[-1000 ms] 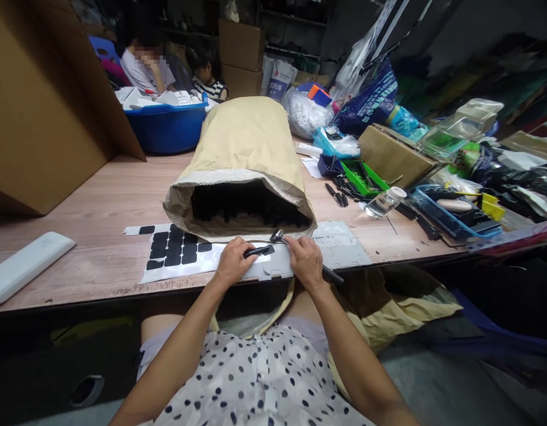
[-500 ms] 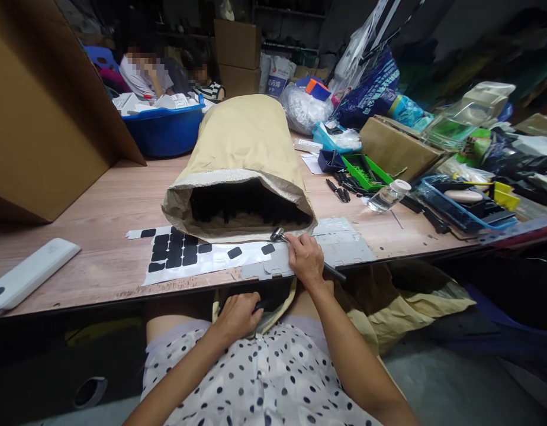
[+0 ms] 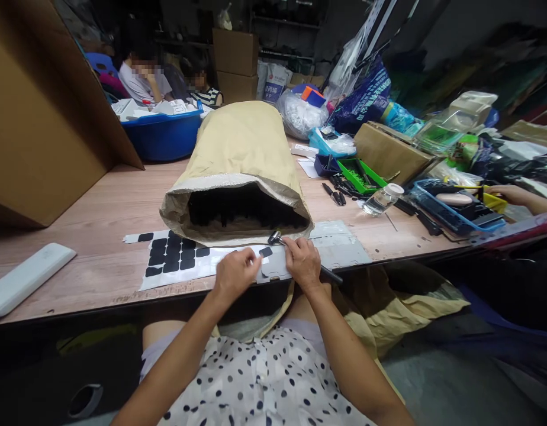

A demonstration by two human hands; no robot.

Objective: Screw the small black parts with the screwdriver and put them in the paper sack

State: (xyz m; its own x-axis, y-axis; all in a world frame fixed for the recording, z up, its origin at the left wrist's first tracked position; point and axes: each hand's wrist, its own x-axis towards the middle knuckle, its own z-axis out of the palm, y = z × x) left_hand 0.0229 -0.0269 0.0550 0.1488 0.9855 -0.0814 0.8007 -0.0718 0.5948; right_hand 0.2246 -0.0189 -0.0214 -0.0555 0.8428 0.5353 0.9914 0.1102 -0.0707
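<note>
- I have the right hand (image 3: 303, 263) with its grip wrapped around a metal-headed tool (image 3: 274, 238); the head points inward over the table (image 3: 100, 201), and the dark handle runs back out past the near edge.
- My left hand (image 3: 237, 272) is at the near edge too, its grip narrow with the fingers curled; I can't tell whether anything is pinched there.
- Between the 2 hands, 1 black patch (image 3: 265, 252) lies close to the near edge.
- Left of that hand, the white sheet (image 3: 202, 269) carries rows of black squares (image 3: 172, 251) along the near edge.
- A grey board (image 3: 340, 248) extends rightward from beneath the right hand, along the same edge.
- Just behind both hands I see a paper sack (image 3: 242, 139) on its side, its mouth facing the near edge, dark contents inside.
- Toward the near left corner lies a white device (image 3: 31, 278).
- On the right side sit a green tray (image 3: 371, 190), a clear jar (image 3: 383, 199) and a blue tray (image 3: 484, 229); another person's hand (image 3: 511, 192) reaches in there.
- Toward the far left stands a blue tub (image 3: 167, 142).
</note>
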